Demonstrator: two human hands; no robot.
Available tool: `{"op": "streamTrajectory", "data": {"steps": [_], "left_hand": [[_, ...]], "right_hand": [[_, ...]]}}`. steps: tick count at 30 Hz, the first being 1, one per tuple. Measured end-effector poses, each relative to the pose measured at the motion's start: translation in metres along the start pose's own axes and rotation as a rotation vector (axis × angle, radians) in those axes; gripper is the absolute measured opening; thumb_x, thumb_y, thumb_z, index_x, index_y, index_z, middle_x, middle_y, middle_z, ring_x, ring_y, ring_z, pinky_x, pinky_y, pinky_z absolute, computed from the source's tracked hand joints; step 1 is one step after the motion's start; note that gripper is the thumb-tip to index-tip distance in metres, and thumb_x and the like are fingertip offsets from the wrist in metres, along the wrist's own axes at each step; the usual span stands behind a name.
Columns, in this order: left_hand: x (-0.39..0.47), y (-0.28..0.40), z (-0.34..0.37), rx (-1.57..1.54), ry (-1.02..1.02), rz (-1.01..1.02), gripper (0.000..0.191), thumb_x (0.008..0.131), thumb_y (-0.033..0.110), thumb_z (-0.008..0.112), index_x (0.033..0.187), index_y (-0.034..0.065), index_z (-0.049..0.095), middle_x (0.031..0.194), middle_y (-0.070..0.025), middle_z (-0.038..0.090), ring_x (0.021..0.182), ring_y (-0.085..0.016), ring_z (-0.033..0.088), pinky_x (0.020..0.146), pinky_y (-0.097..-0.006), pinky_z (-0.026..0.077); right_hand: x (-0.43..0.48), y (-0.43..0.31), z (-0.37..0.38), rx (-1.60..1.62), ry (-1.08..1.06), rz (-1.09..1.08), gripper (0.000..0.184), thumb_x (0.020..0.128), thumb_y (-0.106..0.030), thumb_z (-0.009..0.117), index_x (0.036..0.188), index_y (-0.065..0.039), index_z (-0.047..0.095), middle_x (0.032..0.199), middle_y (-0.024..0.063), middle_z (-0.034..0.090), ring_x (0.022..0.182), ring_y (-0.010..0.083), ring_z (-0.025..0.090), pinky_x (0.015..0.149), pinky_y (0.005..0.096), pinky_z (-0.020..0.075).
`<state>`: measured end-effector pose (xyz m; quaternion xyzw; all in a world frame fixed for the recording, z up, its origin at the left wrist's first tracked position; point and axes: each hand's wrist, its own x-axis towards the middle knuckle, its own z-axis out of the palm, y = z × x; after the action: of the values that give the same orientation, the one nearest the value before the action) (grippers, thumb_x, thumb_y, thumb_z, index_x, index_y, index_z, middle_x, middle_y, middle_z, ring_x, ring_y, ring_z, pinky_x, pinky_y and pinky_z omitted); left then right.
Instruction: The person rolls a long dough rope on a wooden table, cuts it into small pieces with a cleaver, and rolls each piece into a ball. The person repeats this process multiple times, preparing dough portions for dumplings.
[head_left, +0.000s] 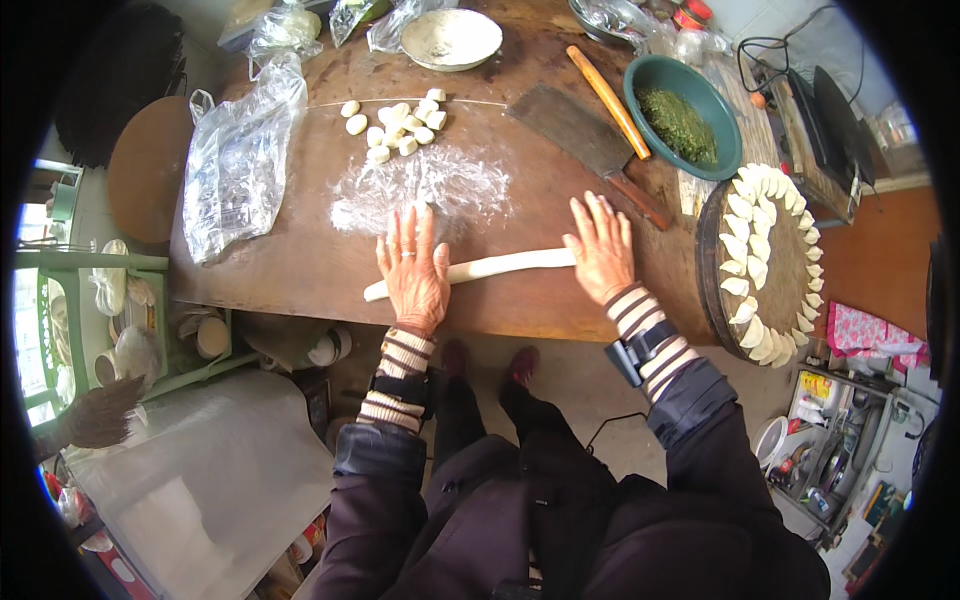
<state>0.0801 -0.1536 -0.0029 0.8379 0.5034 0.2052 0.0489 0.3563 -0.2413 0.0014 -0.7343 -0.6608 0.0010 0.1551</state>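
A long rope of dough (510, 266) lies across the wooden table near its front edge. My left hand (412, 270) rests flat over its left part, fingers spread, a ring on one finger. My right hand (602, 247) lies over the rope's right end, fingers slightly apart. Beyond my left hand is a patch of white flour (424, 184), with several cut dough pieces (405, 124) behind it. A cleaver (574, 127) lies beyond my right hand, and a wooden rolling pin (607, 101) is beside it. Folded dumplings (757, 247) sit on a round wooden board (787, 300) at the right.
A green bowl (731, 154) of chopped greens stands at the back right. A pale bowl (450, 37) is at the back, and a clear plastic bag (240, 165) lies at the left. The table's front edge (525, 330) runs close to my wrists.
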Motion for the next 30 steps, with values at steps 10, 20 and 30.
{"op": "streamTrajectory", "data": {"steps": [10,20,30], "left_hand": [[-0.027,-0.011,-0.051,0.002,-0.188,0.15,0.057,0.094,0.036,0.05,0.142,0.0055,0.044,0.149,-0.0122,0.04,0.143,-0.032,0.029,0.117,-0.0497,0.018],[-0.03,-0.056,-0.07,0.029,-0.266,0.237,0.062,0.093,0.032,0.052,0.145,0.0029,0.036,0.153,-0.0116,0.033,0.145,-0.031,0.022,0.118,-0.0526,0.012],[0.01,0.022,-0.057,-0.096,-0.401,0.372,0.062,0.091,0.036,0.055,0.144,0.0077,0.04,0.152,-0.0072,0.036,0.144,-0.027,0.025,0.117,-0.0518,0.015]], "right_hand": [[-0.005,-0.136,-0.005,0.284,-0.198,-0.275,0.067,0.089,-0.038,0.061,0.142,-0.002,0.04,0.148,0.0196,0.037,0.14,0.0367,0.031,0.114,0.0525,0.0222],[-0.034,-0.151,-0.012,0.277,-0.2,-0.228,0.067,0.086,-0.035,0.066,0.142,-0.009,0.042,0.146,0.0175,0.038,0.14,0.0359,0.031,0.111,0.0587,0.024],[-0.009,-0.076,-0.02,0.07,-0.098,-0.002,0.053,0.095,-0.031,0.051,0.141,-0.007,0.043,0.147,0.0151,0.039,0.139,0.0348,0.031,0.113,0.0513,0.0216]]}}
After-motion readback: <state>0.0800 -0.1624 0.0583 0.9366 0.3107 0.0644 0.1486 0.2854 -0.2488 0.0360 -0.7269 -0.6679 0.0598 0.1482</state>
